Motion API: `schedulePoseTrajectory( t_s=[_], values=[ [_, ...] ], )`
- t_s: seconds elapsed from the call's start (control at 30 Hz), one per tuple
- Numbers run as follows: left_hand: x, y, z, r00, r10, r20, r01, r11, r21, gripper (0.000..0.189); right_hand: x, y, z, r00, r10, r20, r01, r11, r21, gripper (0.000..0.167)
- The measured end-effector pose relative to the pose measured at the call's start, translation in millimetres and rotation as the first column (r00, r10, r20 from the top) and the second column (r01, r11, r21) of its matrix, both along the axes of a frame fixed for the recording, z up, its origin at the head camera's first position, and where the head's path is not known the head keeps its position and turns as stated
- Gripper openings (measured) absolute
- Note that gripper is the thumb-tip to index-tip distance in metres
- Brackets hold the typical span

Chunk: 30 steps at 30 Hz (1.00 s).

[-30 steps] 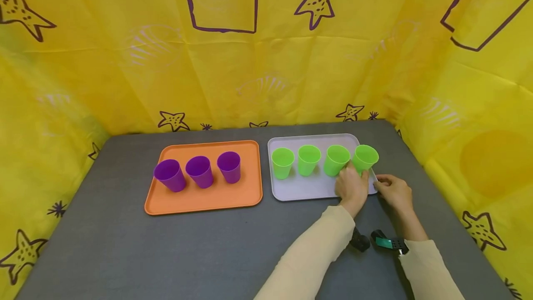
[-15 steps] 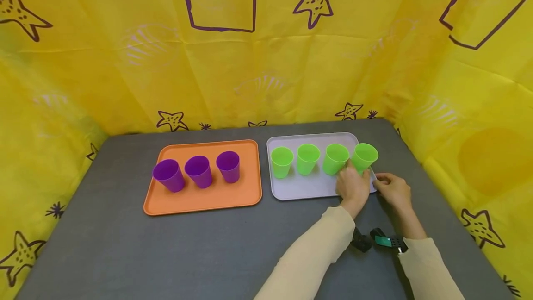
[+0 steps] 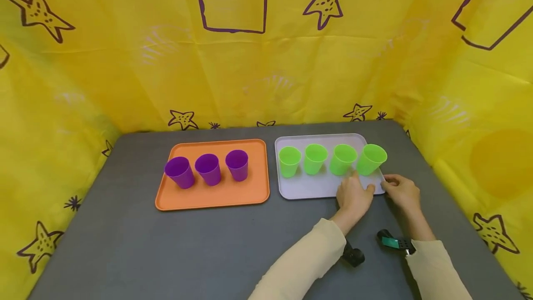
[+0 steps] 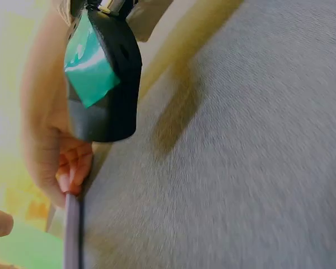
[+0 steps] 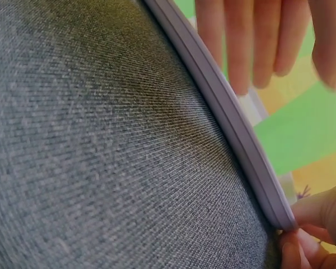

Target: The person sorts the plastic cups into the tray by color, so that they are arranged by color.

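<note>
Several light green cups stand in a row on a pale lilac tray. My left hand is over the tray's front right part, just in front of the rightmost green cup and the green cup beside it. Its fingers point down and hold nothing in the right wrist view; its thumb shows at the left edge of the left wrist view. With thumb and fingers, my right hand pinches the tray's front right corner, also seen close up in both wrist views.
Left of the lilac tray lies an orange tray bearing three purple cups. A black device with green tape is on the right wrist. Yellow patterned cloth walls the grey table behind and at the sides.
My left hand has let go of the rightmost green cup and drawn back from it toward the tray's front edge. My right hand keeps its pinch on the tray corner. The head view has shifted slightly.
</note>
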<state>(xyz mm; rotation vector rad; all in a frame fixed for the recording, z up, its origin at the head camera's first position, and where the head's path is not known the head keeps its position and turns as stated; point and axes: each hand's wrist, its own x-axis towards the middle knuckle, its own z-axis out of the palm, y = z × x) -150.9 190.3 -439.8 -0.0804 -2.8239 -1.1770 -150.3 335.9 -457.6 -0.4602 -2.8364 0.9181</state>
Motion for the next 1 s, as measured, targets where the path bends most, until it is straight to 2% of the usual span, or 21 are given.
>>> schedulePoseTrajectory(
  t_s=[0.13, 0.27, 0.37, 0.53, 0.73, 0.8, 0.9, 1.0],
  values=[
    [3.5, -10.3, 3.8, 0.995, -0.094, -0.025, 0.094, 0.995, -0.018, 0.035, -1.1, 2, -0.5, 1.000, 0.003, -0.002, -0.003, 1.000, 0.018, 0.036],
    [4.5, -28.2, 11.4, 0.980, -0.192, -0.057, 0.189, 0.981, -0.045, 0.035, -0.8, 4, -0.3, 1.000, 0.004, 0.007, -0.005, 1.000, 0.021, 0.037],
    [2.4, -48.1, 18.0, 0.963, -0.257, -0.076, 0.252, 0.965, -0.068, 0.034, -0.9, 6, -0.9, 1.000, 0.018, 0.020, -0.019, 1.000, 0.014, 0.037],
    [-2.7, -85.3, 28.6, 0.925, -0.363, -0.112, 0.350, 0.929, -0.121, 0.035, -1.0, 11, -0.4, 0.999, 0.041, 0.021, -0.041, 0.999, 0.021, 0.036],
    [-7.4, -131.0, 39.8, 0.884, -0.440, -0.159, 0.400, 0.888, -0.228, 0.038, 0.1, 16, 3.2, 0.996, 0.069, 0.059, -0.071, 0.997, 0.037, 0.038],
    [-8.8, -148.4, 42.4, 0.867, -0.466, -0.178, 0.414, 0.872, -0.262, 0.040, 0.1, 18, 4.6, 0.991, 0.102, 0.084, -0.106, 0.993, 0.043, 0.040],
    [-10.8, -176.0, 45.4, 0.842, -0.495, -0.213, 0.419, 0.850, -0.318, 0.041, -0.1, 20, 9.8, 0.983, 0.152, 0.100, -0.160, 0.985, 0.072, 0.041],
    [-13.2, -204.5, 48.0, 0.819, -0.515, -0.252, 0.414, 0.836, -0.359, 0.043, -0.6, 22, 19.9, 0.981, 0.172, 0.085, -0.181, 0.976, 0.118, 0.042]
  ],
)
